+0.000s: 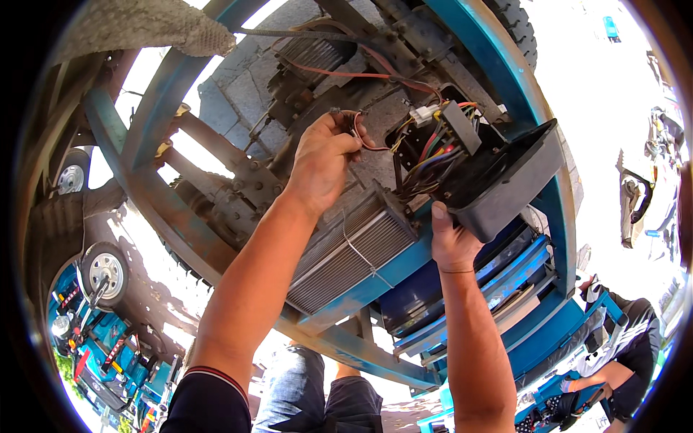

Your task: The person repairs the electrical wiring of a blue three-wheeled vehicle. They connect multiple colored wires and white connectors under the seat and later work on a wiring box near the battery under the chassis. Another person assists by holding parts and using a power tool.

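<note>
My left hand (325, 155) is closed, its fingers pinching a thin reddish-brown wire (368, 147) that runs toward an opened black housing. My right hand (455, 242) grips the lower edge of a black plastic cover (512, 187), thumb on top, and the cover stands tilted beside the wiring. Between the hands sits a bundle of coloured wires (433, 155) with a white connector (424, 114) and a grey rectangular module (460, 126). Just below them lies a finned metal box (354, 242) with a thin pale cord across it.
A blue metal frame (498, 58) surrounds the work, with a dark axle and motor parts (310, 54) inside it. A red cable (332, 73) crosses above my left hand. A padded beige piece (151, 32) hangs at upper left. At lower right another person (628, 361) is near blue parts.
</note>
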Available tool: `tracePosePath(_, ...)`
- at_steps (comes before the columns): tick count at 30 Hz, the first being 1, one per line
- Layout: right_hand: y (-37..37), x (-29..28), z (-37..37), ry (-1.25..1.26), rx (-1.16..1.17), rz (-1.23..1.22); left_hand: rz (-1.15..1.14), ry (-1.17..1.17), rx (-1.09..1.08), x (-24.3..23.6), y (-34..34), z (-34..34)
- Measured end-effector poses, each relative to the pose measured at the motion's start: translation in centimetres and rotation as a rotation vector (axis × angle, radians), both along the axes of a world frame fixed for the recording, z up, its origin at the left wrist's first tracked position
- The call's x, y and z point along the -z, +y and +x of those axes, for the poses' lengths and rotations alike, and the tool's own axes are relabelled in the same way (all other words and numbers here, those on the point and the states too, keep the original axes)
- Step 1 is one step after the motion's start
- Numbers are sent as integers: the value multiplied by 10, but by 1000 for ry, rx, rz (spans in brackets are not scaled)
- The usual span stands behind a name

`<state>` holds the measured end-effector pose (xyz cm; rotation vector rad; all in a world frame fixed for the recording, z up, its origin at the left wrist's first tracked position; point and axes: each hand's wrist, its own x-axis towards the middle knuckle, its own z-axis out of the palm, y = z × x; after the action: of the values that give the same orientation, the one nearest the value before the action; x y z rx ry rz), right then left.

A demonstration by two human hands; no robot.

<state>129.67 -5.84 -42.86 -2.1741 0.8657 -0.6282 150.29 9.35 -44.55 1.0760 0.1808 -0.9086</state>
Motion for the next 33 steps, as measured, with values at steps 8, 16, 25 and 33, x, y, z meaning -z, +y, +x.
tracePosePath(8, 0, -1, -2, 3, -3, 1, 242, -60, 159, -15, -11, -4)
tracePosePath(16, 1, 0, -1, 6, -5, 6, 530, -626, 415, -42, -27, -12)
tracePosePath(25, 1, 1, 0, 1, -6, 5, 641, -719, 377, -39, -42, -26)
tracePosePath(33, -1, 2, 0, -1, -1, 1, 180, -151, 360, -33, -31, -15)
